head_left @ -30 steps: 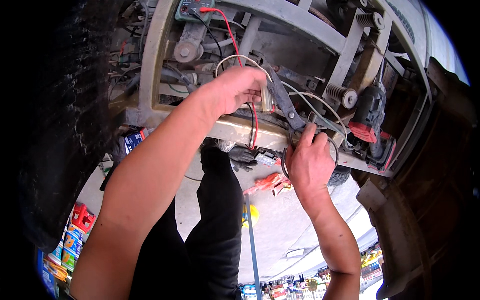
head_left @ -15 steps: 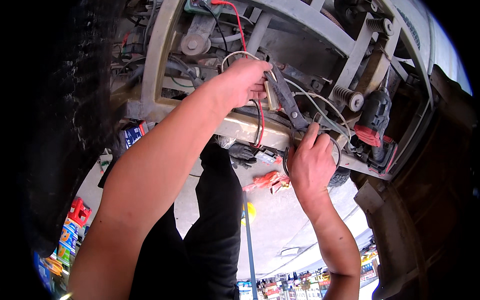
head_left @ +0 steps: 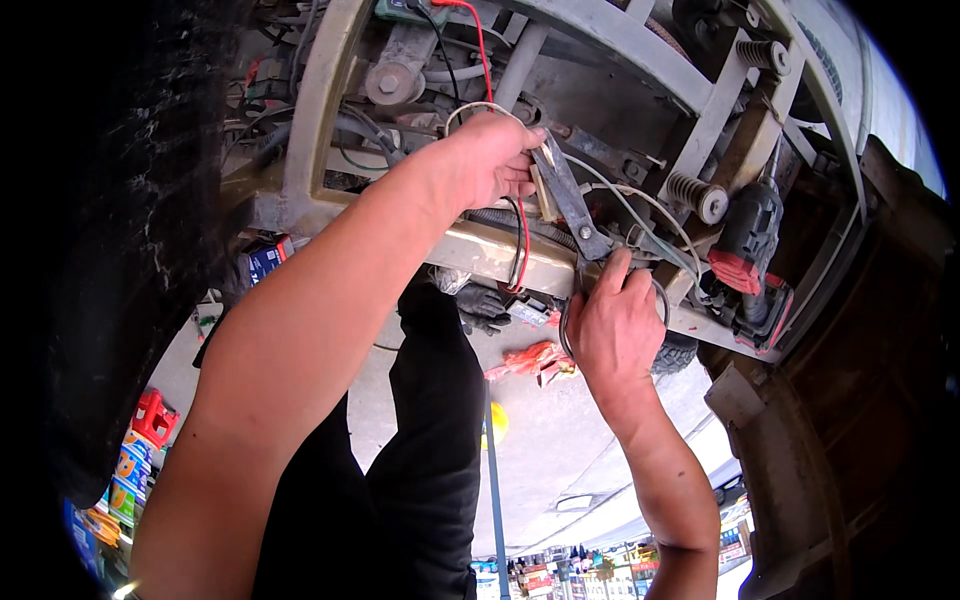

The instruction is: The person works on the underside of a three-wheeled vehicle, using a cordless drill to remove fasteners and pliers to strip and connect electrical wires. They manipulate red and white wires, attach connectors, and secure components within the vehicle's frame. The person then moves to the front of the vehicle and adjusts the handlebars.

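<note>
My right hand [head_left: 618, 325] is wrapped round the looped handles of dark metal scissors [head_left: 568, 190]. The scissors point up and left, and their blades look nearly together at my left hand [head_left: 497, 160]. Its fingers pinch a thin white wire [head_left: 453, 118], close to the blade tips. Whether the blades touch the wire is hidden by my fingertips. A flat cream-coloured strip [head_left: 543, 197] lies beside the blades, below those fingers. Red [head_left: 486, 62] and black [head_left: 452, 72] leads run down past my left hand from a green device [head_left: 396, 10] at the top.
A metal vehicle frame [head_left: 540, 262] surrounds the work, with coil springs [head_left: 690, 192] to its right. A black and red cordless power tool [head_left: 745, 240] hangs at the right. Dark gloves [head_left: 482, 305] and red plastic [head_left: 535, 360] lie below. A black tyre [head_left: 130, 230] fills the left.
The scissors' blades have come together, and my right hand has shifted slightly left with the handles. My left hand stays almost in place.
</note>
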`<state>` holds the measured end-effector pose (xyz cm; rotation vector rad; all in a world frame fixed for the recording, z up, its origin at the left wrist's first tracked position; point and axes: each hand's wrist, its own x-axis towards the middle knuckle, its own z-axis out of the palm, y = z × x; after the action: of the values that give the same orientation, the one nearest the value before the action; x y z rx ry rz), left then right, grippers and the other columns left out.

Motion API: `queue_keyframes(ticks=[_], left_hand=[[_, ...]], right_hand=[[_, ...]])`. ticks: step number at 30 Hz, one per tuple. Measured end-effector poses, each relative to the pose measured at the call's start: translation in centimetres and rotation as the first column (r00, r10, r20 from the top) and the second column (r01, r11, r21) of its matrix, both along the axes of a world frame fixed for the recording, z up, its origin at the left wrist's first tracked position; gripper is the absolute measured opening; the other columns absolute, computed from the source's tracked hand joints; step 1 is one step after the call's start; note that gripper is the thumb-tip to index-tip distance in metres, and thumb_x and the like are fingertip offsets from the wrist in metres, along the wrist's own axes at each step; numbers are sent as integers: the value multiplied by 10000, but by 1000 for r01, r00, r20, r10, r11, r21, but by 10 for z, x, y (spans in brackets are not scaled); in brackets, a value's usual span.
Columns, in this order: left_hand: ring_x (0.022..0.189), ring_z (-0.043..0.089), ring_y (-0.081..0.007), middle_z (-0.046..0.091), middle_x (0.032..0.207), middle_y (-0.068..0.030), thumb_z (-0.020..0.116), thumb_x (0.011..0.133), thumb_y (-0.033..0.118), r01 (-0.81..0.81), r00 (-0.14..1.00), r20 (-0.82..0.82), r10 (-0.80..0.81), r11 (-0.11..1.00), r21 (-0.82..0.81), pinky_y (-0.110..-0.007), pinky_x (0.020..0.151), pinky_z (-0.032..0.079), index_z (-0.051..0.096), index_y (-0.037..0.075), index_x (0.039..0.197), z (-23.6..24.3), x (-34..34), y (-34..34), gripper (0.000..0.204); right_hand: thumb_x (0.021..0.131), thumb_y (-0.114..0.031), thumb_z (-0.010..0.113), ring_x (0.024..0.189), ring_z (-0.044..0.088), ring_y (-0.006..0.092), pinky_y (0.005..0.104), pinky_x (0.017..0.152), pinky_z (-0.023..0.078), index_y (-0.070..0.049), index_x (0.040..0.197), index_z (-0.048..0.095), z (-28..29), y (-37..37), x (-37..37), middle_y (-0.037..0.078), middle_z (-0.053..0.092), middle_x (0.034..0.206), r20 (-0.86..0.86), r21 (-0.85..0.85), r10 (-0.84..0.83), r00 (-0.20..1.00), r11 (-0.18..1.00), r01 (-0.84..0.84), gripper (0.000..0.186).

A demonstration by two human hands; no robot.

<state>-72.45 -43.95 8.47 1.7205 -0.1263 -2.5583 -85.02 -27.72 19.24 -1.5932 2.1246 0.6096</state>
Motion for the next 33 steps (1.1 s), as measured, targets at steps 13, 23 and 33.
queue_keyframes(ticks=[13, 23, 33], left_hand=[[794, 625, -232, 670, 915, -140, 499, 1001, 232, 47, 999, 27, -46, 998, -42, -356, 701, 479, 577, 30, 970, 1, -2, -2, 218], [807, 618, -258, 668, 936, -173, 391, 1044, 285, 15, 998, 68, -12, 998, -55, -372, 708, 481, 564, 14, 991, 3, -4, -1, 326], [918, 639, -300, 656, 1026, -198, 367, 1047, 265, -26, 996, 88, 30, 999, -44, -421, 811, 514, 540, -19, 1056, 6, -8, -1, 333]], right_hand=[[744, -241, 738, 796, 631, 321, 394, 581, 544, 43, 1250, 417, -5, 5, -2, 176, 526, 938, 66, -31, -2, 998, 1000, 4, 663], [795, -252, 719, 788, 661, 397, 468, 668, 545, 19, 1268, 440, -3, -1, -3, 217, 596, 997, 80, 68, -102, 992, 993, 96, 613], [753, -236, 746, 701, 666, 380, 451, 607, 557, 0, 1133, 441, -9, 1, -6, 202, 583, 908, 101, -6, -54, 993, 999, 54, 541]])
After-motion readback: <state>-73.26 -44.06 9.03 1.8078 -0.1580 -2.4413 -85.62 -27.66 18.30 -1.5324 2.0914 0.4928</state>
